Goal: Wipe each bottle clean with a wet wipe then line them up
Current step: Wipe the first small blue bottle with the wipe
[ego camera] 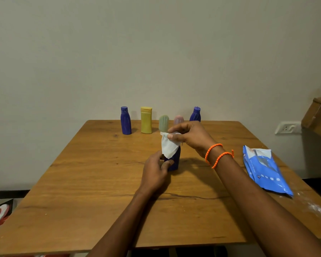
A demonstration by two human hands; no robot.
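Far left along the back of the bench stands a dark blue bottle, upright, with a yellow bottle just beside it. Next come a pale green bottle and a pink bottle, the pink one half hidden behind your knuckles.

Now the middle: your left hand has its fingers curled round the base of the blue bottle you're wiping, which stands upright on the bench. Your right hand pinches the wet wipe between thumb and fingers over the cap, the wipe draped down the bottle's shoulder.

Here's the worry: your right knuckles sit very near the green and pink bottles. A wide twist of that wrist could likely knock them over. Press hard on the cap with only a light hold below, and the bottle could tip.

Behind your right hand stands another blue bottle, close to the back edge. Further right, the blue wipe packet lies flat near the right edge, with white powder scattered in front of it.

Open room? Plenty of bare wood toward you and to the left of your left hand, so work in that direction and keep away from the back row.
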